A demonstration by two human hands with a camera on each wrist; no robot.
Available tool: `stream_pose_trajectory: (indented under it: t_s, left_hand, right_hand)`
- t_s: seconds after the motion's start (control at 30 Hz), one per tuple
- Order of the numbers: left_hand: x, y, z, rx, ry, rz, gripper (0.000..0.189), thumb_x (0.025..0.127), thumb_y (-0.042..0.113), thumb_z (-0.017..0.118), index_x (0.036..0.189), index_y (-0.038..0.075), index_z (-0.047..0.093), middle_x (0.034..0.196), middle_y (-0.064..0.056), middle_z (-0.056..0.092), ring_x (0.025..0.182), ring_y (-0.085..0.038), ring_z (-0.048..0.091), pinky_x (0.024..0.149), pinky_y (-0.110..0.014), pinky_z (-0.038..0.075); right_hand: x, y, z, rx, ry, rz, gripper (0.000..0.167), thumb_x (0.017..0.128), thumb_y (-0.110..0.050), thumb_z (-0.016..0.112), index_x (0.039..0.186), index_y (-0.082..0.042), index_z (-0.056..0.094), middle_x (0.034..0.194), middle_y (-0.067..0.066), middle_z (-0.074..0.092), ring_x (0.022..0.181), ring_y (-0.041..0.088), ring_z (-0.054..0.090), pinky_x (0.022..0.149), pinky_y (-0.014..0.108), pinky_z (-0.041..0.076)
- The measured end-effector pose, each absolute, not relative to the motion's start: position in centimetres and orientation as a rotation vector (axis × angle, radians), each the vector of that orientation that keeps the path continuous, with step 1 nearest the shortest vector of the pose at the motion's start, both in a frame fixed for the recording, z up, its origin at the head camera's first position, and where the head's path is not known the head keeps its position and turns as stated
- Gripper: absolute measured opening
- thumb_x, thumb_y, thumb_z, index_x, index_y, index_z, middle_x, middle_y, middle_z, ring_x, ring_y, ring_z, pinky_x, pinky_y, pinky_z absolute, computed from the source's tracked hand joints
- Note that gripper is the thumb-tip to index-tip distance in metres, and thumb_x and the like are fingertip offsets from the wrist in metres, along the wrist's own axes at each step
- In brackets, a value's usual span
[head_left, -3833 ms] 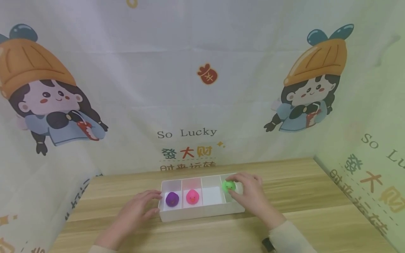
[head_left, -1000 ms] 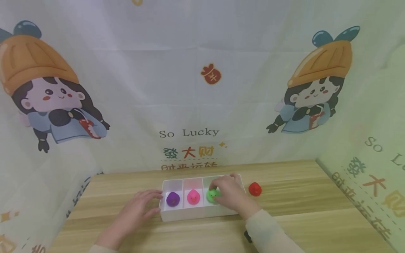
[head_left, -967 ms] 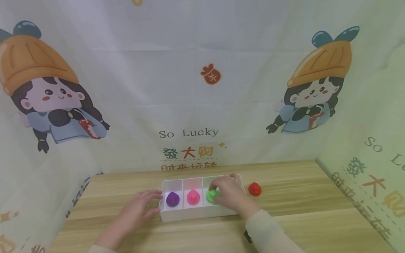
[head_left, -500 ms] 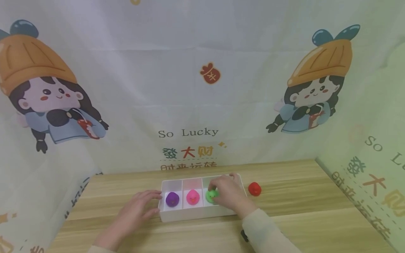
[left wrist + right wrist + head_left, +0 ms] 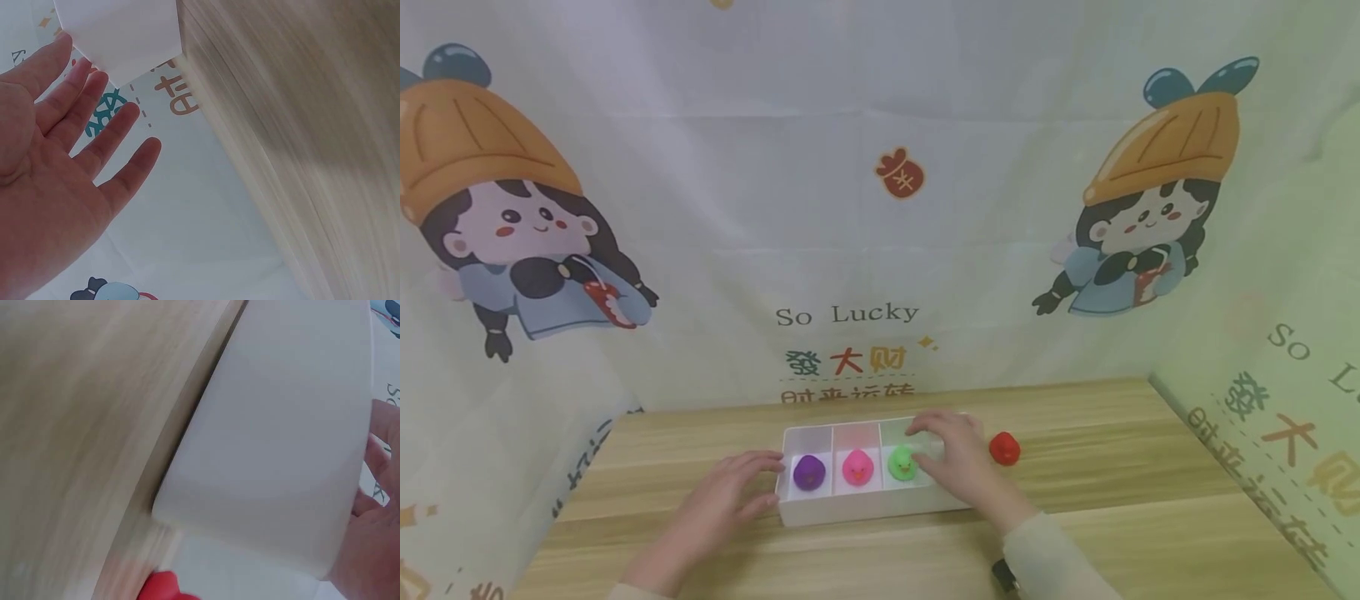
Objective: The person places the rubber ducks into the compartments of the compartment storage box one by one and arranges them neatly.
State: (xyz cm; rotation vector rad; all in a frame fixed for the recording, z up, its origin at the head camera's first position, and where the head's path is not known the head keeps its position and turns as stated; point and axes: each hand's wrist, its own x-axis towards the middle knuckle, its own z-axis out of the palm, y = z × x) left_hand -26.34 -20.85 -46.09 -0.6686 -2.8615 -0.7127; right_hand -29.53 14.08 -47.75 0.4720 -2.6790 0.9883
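Note:
A white box (image 5: pixel 865 507) with a row of compartments sits on the table, holding a purple duck toy (image 5: pixel 809 473), a pink duck toy (image 5: pixel 857 468) and a green duck toy (image 5: pixel 902 463), one per compartment from the left. My right hand (image 5: pixel 961 460) hovers over the box's right end, thumb and fingers spread beside the green duck, gripping nothing. At the left end, the fingertips of my left hand (image 5: pixel 718 500) rest against the box wall; the left wrist view has these fingers extended by the box corner (image 5: pixel 125 37). The rightmost compartment is mostly hidden by my right hand.
A red duck toy (image 5: pixel 1004 448) stands on the wooden table (image 5: pixel 1112 517) just right of the box. Printed cloth (image 5: pixel 850 208) hangs behind and along both sides. A small black object (image 5: pixel 1004 575) shows by the right sleeve.
The green duck went from over the rightmost compartment into the third one, and my right hand has let go and drawn back rightward. The red duck, hidden earlier, shows. My left hand stayed put.

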Motion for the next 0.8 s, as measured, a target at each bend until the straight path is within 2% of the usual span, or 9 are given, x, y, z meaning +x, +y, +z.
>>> stream_pose_trajectory:
  t_s: [0.27, 0.47, 0.7, 0.8]
  left_hand:
    - [-26.2, -20.7, -45.8, -0.674, -2.854, -0.704, 0.040, 0.091, 0.019, 0.076, 0.129, 0.008, 0.068, 0.145, -0.010, 0.063, 0.135, -0.039, 0.056, 0.114, -0.065, 0.044]
    - [-26.3, -20.9, -46.0, -0.679, -2.865, -0.706, 0.039, 0.091, 0.018, 0.076, 0.128, 0.009, 0.068, 0.145, -0.011, 0.062, 0.135, -0.039, 0.056, 0.114, -0.065, 0.043]
    - [-26.4, -20.8, -46.0, -0.678, -2.860, -0.711, 0.039, 0.091, 0.019, 0.076, 0.128, 0.009, 0.068, 0.144, -0.011, 0.063, 0.135, -0.039, 0.056, 0.114, -0.065, 0.044]
    - [-26.3, -20.8, -45.9, -0.672, -2.861, -0.715, 0.039, 0.092, 0.019, 0.076, 0.129, 0.009, 0.068, 0.145, -0.011, 0.062, 0.135, -0.039, 0.056, 0.114, -0.065, 0.043]
  right_hand:
    - [-28.7, 16.2, -47.6, 0.420, -2.572, 0.978, 0.028, 0.084, -0.008, 0.084, 0.109, -0.018, 0.074, 0.127, 0.005, 0.071, 0.127, 0.030, 0.061, 0.113, 0.058, 0.034]
    - [-28.5, 17.8, -48.0, 0.396, -2.532, 0.963, 0.035, 0.086, -0.006, 0.080, 0.119, -0.013, 0.071, 0.127, 0.008, 0.071, 0.114, 0.029, 0.065, 0.106, 0.060, 0.039]
    - [-28.4, 19.5, -48.3, 0.323, -2.524, 0.942, 0.035, 0.088, -0.005, 0.078, 0.121, -0.011, 0.070, 0.125, 0.009, 0.072, 0.106, 0.030, 0.066, 0.104, 0.058, 0.037]
    - [-28.3, 20.1, -48.3, 0.291, -2.526, 0.959, 0.036, 0.090, -0.002, 0.073, 0.125, -0.006, 0.067, 0.122, 0.013, 0.072, 0.106, 0.034, 0.066, 0.102, 0.057, 0.036]
